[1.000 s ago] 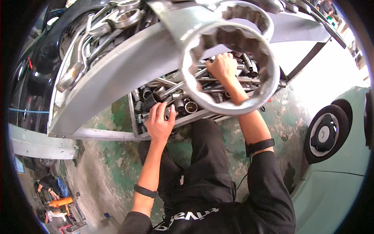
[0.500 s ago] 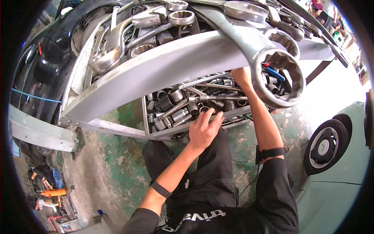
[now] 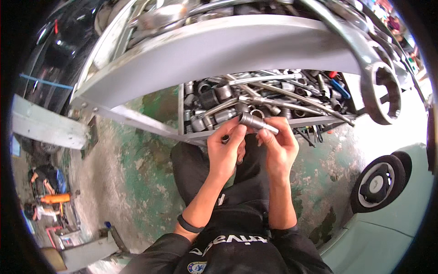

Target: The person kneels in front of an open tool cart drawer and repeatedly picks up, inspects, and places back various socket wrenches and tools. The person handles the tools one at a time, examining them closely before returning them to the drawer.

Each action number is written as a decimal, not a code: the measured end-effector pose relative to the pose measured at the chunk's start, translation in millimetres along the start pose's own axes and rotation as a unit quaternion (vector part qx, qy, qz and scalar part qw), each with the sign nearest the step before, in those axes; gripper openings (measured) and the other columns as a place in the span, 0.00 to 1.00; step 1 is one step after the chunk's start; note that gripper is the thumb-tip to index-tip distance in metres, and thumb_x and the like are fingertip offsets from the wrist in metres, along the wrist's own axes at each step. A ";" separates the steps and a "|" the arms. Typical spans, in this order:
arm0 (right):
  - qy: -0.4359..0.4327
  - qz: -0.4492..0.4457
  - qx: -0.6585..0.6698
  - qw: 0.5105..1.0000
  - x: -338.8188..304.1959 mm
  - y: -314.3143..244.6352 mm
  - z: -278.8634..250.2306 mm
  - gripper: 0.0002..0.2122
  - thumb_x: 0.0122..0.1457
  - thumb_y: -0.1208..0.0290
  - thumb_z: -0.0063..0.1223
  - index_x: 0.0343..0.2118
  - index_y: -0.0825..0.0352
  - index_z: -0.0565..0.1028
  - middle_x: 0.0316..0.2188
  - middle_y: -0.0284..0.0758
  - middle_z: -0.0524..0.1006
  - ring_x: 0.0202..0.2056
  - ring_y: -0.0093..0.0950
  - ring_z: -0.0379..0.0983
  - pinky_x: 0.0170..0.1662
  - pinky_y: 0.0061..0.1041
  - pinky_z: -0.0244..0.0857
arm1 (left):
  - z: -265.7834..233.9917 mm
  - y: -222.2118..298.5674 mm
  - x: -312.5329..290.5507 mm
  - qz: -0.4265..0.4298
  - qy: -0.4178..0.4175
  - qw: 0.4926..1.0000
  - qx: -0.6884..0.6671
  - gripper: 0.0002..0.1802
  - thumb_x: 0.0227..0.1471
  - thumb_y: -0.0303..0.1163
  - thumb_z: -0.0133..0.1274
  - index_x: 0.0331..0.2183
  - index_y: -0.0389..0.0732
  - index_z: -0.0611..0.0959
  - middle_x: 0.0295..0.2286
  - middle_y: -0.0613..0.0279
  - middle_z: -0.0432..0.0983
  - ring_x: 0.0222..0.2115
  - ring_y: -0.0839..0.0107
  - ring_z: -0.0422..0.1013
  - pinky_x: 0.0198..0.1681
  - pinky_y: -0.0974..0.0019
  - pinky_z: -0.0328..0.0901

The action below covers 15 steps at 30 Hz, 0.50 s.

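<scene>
Just in front of the drawer's front edge, both hands hold a metal socket (image 3: 251,121) with a shiny, narrower end. My left hand (image 3: 222,153) is closed, its thumb and fingers at the dark, wider end. A second small socket (image 3: 225,139) sits among the left fingers. Closed from the other side, my right hand (image 3: 281,148) pinches the narrow, bright end between thumb and fingers. Behind the hands, the grey drawer (image 3: 315,121) is full of loose sockets (image 3: 223,91) and long ratchet handles or bars (image 3: 292,93).
Above the drawer runs a grey metal shelf (image 3: 219,50) loaded with wrenches. One large ring wrench (image 3: 346,36) juts over its edge to the right. A pale green car's wheel (image 3: 376,185) stands at right, a dark car (image 3: 50,64) at left, with a metal beam (image 3: 50,125) below it.
My right hand has come out of the drawer toward me, and the left has risen from the drawer's edge. Both now meet on the socket. The view has shifted a little.
</scene>
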State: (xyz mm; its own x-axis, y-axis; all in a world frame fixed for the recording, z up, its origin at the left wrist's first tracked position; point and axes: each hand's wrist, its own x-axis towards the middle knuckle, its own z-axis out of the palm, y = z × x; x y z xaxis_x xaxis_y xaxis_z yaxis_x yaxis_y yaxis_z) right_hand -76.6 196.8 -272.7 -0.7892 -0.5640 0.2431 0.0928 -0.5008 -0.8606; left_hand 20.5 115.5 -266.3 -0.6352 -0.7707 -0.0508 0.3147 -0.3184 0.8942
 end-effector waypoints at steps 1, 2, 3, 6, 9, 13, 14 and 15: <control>-0.021 -0.017 0.002 1.000 -5.2 1.3 9.1 0.11 0.52 0.85 0.61 0.39 0.74 0.77 0.38 0.35 0.73 0.37 0.22 0.72 0.38 0.19 0.67 | -6.3 7.8 -7.5 0.013 0.008 0.999 -0.045 0.17 0.57 0.31 0.57 0.47 0.33 0.78 0.28 0.62 0.78 0.15 0.84 0.60 0.13 0.76 0.56; -0.041 -0.037 0.013 0.998 -11.0 2.2 17.5 0.11 0.51 0.87 0.62 0.39 0.74 0.77 0.39 0.37 0.73 0.38 0.23 0.72 0.40 0.20 0.68 | -9.1 12.4 -14.1 0.057 0.031 0.998 0.002 0.22 0.60 0.45 0.53 0.40 0.33 0.78 0.14 0.70 0.61 0.12 0.82 0.56 0.13 0.74 0.53; -0.073 -0.053 0.007 0.996 -13.6 2.4 23.4 0.14 0.50 0.88 0.62 0.41 0.74 0.76 0.40 0.38 0.73 0.41 0.25 0.72 0.43 0.22 0.68 | -15.1 19.4 -19.1 0.067 0.038 0.997 0.012 0.22 0.60 0.46 0.53 0.40 0.33 0.78 0.14 0.70 0.61 0.12 0.82 0.56 0.13 0.75 0.53; -0.111 -0.050 0.026 0.992 -21.1 2.7 39.0 0.18 0.48 0.89 0.63 0.44 0.74 0.74 0.41 0.39 0.72 0.42 0.27 0.73 0.46 0.24 0.69 | -27.8 35.9 -29.6 0.074 0.060 0.995 -0.008 0.22 0.60 0.45 0.52 0.42 0.32 0.77 0.14 0.69 0.61 0.12 0.81 0.56 0.12 0.75 0.53; -0.134 -0.031 0.089 0.986 -27.8 0.6 48.9 0.20 0.49 0.90 0.61 0.47 0.74 0.72 0.45 0.42 0.72 0.46 0.31 0.73 0.50 0.29 0.70 | -35.7 45.8 -37.0 0.083 0.060 0.995 -0.012 0.22 0.61 0.42 0.48 0.46 0.32 0.75 0.14 0.67 0.62 0.11 0.81 0.56 0.11 0.74 0.53; -0.163 -0.003 0.128 0.978 -32.0 -2.5 53.0 0.17 0.53 0.89 0.58 0.46 0.74 0.72 0.47 0.45 0.71 0.48 0.35 0.72 0.50 0.32 0.72 | -44.9 49.6 -45.1 0.099 0.042 0.992 -0.068 0.21 0.61 0.36 0.48 0.49 0.29 0.74 0.16 0.64 0.66 0.12 0.81 0.57 0.12 0.74 0.54; -0.179 -0.004 0.142 0.974 -32.2 -2.9 53.1 0.16 0.53 0.88 0.57 0.46 0.75 0.72 0.47 0.45 0.71 0.48 0.35 0.72 0.49 0.32 0.72 | -47.3 49.7 -46.9 0.111 0.033 0.989 -0.090 0.20 0.61 0.33 0.50 0.49 0.28 0.75 0.17 0.63 0.68 0.12 0.81 0.58 0.13 0.74 0.54; -0.171 0.001 0.126 0.977 -32.8 -3.6 53.2 0.14 0.55 0.88 0.56 0.45 0.75 0.73 0.46 0.45 0.72 0.48 0.36 0.72 0.47 0.31 0.73 | -49.8 50.1 -48.6 0.111 0.022 0.989 -0.099 0.21 0.60 0.33 0.50 0.49 0.28 0.74 0.18 0.63 0.68 0.13 0.81 0.58 0.13 0.74 0.55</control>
State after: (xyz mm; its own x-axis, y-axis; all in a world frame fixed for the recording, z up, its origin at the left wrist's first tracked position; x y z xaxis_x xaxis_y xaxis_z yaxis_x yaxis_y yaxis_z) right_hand -18.7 182.1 -253.8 -0.5441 -0.7298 0.4139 0.2745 -0.6210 -0.7341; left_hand 102.4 109.5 -241.1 -0.5049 -0.8556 0.1142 0.5781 -0.2370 0.7808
